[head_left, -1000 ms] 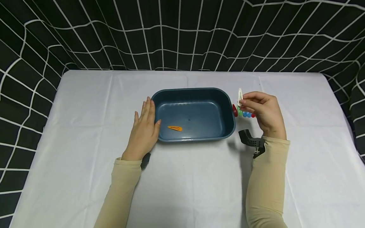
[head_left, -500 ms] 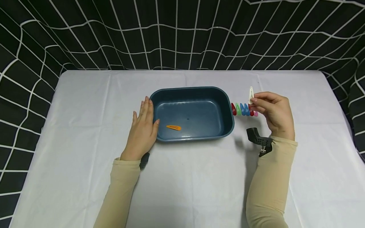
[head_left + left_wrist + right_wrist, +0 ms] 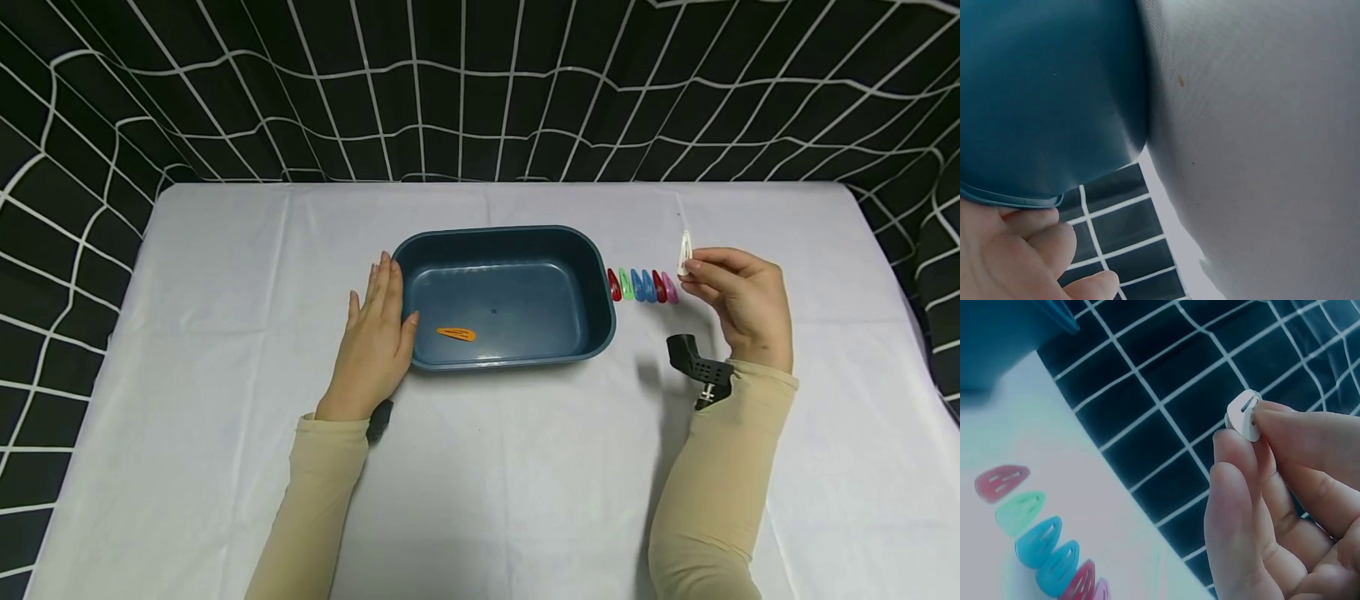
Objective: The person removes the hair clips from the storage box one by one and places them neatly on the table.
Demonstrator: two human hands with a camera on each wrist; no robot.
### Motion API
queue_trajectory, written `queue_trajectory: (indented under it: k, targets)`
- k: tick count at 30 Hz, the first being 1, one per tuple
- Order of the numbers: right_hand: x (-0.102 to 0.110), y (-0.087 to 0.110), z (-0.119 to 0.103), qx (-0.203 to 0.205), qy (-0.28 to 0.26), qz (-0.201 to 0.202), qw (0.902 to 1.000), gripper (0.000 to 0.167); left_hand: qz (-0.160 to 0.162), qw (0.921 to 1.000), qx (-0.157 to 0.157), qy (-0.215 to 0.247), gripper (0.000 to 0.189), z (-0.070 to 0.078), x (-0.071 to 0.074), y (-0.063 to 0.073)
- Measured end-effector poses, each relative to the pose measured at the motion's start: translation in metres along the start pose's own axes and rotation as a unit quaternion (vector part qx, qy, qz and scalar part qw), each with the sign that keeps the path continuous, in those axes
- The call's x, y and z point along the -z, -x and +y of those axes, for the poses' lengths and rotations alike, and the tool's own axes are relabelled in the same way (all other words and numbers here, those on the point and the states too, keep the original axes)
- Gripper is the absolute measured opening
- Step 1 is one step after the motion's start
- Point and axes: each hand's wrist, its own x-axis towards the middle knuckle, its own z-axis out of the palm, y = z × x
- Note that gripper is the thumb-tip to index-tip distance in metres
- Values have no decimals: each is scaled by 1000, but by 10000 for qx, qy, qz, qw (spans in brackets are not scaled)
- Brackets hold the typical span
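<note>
My right hand pinches a white snap hair clip between thumb and fingertips, raised at the right end of a row of clips. That row, right of the basin, runs from a red hair clip through a green one and two blue ones to another red and a pink hair clip. With fingers straight, my left hand rests against the left rim of a dark blue plastic basin. An orange hair clip lies inside on the basin floor, toward the front left.
A white cloth covers the table under everything. Black fabric with a white grid hangs behind the table and along both sides. A black wrist camera mount sticks out from the right sleeve.
My right hand has moved rightward with the white hair clip, from over the row to its far end, uncovering the clips beneath. The left hand stays at the basin rim.
</note>
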Motion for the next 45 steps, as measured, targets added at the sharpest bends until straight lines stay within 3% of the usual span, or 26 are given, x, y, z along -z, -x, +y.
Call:
queue_trajectory:
  k: [17,27,45]
  targets:
    - [29,-2,7,-433,192,538,9974,12,6,10000,-11,9,61,0,-1,-1]
    - [47,-3,20,-1055,42,811,9911,12,21,10000,-42,-24,62,0,0,-1]
    - [55,-8,31,-1047,1119,1082,9822,21,-5,10000,4,19,62,1,1,-1]
